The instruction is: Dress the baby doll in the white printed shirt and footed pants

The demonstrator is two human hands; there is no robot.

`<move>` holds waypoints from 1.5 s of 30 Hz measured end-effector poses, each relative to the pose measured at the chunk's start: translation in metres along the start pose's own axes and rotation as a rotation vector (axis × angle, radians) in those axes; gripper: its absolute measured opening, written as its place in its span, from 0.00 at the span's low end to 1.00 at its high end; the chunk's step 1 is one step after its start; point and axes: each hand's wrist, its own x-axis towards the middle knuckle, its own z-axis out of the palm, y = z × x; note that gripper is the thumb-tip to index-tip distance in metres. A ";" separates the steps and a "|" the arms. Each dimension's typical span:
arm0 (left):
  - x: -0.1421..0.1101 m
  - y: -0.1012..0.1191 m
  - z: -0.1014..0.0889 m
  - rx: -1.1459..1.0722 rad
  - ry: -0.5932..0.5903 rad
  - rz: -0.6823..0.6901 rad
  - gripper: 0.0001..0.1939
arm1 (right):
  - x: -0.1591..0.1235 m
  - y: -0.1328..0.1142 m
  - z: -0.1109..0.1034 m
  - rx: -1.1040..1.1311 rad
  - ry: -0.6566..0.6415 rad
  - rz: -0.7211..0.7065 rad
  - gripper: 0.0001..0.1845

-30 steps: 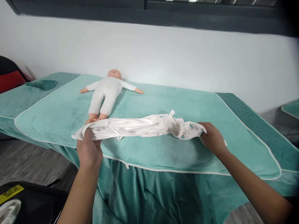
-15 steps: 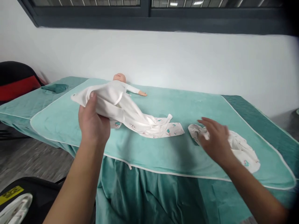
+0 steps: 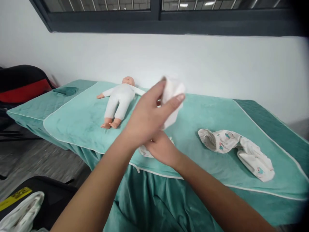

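My left hand (image 3: 151, 112) is closed on a white baby garment (image 3: 172, 96), which sticks up blurred between thumb and fingers. Crossed beneath the left wrist, my right hand (image 3: 163, 149) is curled at the garment's lower part, its fingertips mostly hidden. A printed bit of the cloth shows just below the hands. Behind and to the left, a baby doll (image 3: 120, 96) with a white body lies on its back, arms spread and feet toward me. To the right lies a crumpled white printed baby garment (image 3: 253, 158), apart from both hands.
A green padded mat (image 3: 188, 164) with white piping covers the bed, against a white wall (image 3: 169, 58) below a dark window frame (image 3: 101, 24). At the left stands a black and red chair (image 3: 24, 83). A black bag (image 3: 48, 196) with white cloth on it sits lower left.
My left hand has carried the garment right, uncovering the doll's body and legs. My right hand has moved left from beside the printed garment to under my left wrist.
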 end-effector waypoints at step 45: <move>-0.033 0.029 -0.028 0.439 -0.054 0.220 0.14 | -0.010 -0.047 -0.089 -0.165 -0.003 -0.142 0.08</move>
